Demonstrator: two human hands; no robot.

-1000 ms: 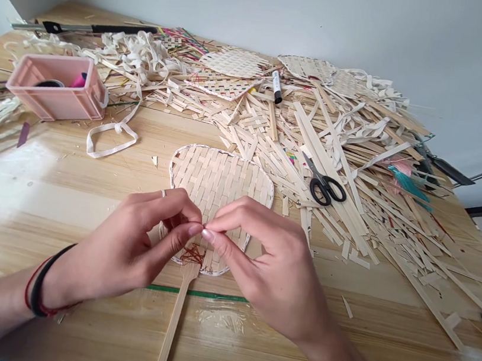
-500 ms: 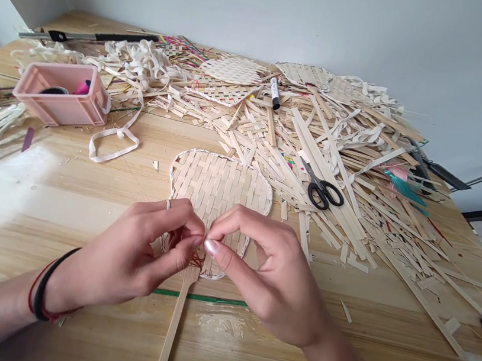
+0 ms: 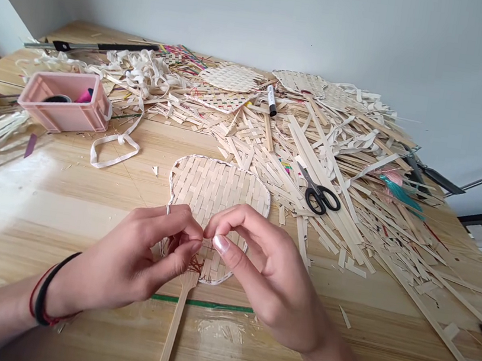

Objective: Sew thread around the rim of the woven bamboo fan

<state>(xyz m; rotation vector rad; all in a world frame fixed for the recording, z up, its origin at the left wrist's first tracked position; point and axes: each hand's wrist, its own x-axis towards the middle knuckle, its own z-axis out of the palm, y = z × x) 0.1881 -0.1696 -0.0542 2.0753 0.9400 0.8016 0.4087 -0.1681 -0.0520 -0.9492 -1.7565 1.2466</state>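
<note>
Woven bamboo fan (image 3: pixel 216 192), pink crate (image 3: pixel 64 117) holding a dark roll (image 3: pixel 57 98)

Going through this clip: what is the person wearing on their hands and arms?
The left hand wears a thin silver-coloured ring on one finger, and its wrist carries a black band beside a thin red cord. The right hand shows no ring or band, and its thumbnail looks glossy. Both forearms are bare, with no gloves or sleeves showing.
</note>
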